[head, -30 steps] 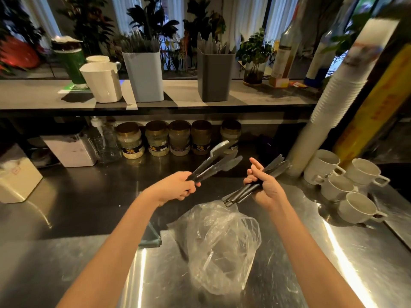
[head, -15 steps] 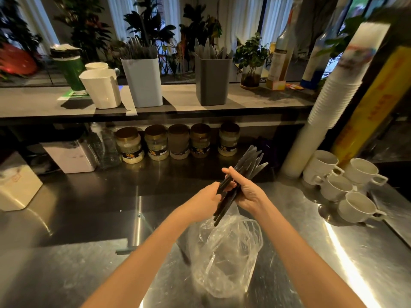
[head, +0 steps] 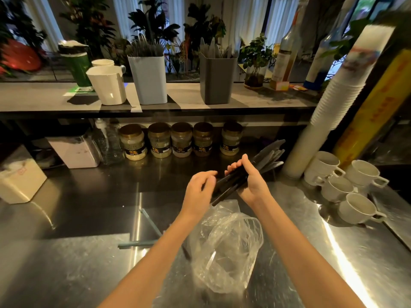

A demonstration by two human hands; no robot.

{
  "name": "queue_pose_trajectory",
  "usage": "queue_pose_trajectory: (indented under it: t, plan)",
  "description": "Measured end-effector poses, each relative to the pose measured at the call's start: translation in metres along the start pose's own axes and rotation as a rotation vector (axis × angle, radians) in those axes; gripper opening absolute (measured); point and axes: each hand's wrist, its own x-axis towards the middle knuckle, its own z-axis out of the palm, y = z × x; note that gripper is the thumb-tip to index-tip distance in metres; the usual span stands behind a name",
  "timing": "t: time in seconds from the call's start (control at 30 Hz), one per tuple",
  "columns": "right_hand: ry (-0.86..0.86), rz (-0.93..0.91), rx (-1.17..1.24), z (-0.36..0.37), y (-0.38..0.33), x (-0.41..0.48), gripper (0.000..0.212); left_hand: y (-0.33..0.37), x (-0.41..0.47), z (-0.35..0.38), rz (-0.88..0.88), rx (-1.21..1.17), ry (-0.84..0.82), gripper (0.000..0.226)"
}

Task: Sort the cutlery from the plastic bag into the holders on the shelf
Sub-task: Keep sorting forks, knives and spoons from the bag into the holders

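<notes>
My right grip (head: 251, 185) curls round a bundle of black plastic knives (head: 270, 153) above the steel surface (head: 66, 263); my left grip (head: 199, 190) touches their handles, hold unclear. The crumpled clear plastic bag (head: 229, 252) below looks emptied. This bundle must yet reach the grey square holder (head: 216, 85) on the shelf (head: 44, 96).

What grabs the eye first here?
The two hands at centre: the right hand grips a fanned bundle of dark cutlery, with the left hand at its handle end. Just below, a crumpled clear plastic bag lies on the steel counter. Up on the shelf stand a pale blue holder and a grey holder, both holding cutlery.
</notes>
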Motion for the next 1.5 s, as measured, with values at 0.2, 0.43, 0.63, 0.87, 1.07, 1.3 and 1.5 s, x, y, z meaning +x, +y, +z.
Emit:
queue_pose_trajectory:
  t: [0.2, 0.43, 0.63, 0.87, 1.07, 1.3, 1.5]
  plan:
    - [0.05, -0.089, 0.019, -0.001, 0.012, -0.009, 0.013, 0.017, -0.018, 0.036, -0.631, -0.995, 0.253, 0.029]
    - [0.0, -0.149, -0.171, -0.002, 0.032, -0.017, 0.014, 0.029, -0.012, 0.039, -0.7, -1.094, 0.26, 0.019]
    - [0.056, -0.104, -0.279, -0.008, 0.035, -0.015, 0.008, 0.015, -0.012, 0.037, -0.62, -0.282, -0.077, 0.041]
    - [-0.018, -0.021, -0.226, -0.007, 0.01, -0.01, 0.016, 0.009, 0.008, 0.016, -0.272, 0.04, -0.287, 0.043]
    - [-0.229, 0.056, -0.371, -0.007, 0.002, -0.01, 0.01, 0.053, 0.037, 0.006, -0.242, -0.319, -0.341, 0.046]
    - [0.072, -0.381, -1.132, 0.017, 0.011, -0.008, 0.022, 0.085, 0.055, 0.016, -0.146, -0.22, -0.303, 0.06]
    - [0.0, -0.366, -1.123, 0.035, 0.003, -0.007, 0.044, 0.088, 0.072, 0.01, -0.123, -0.428, -0.214, 0.03]
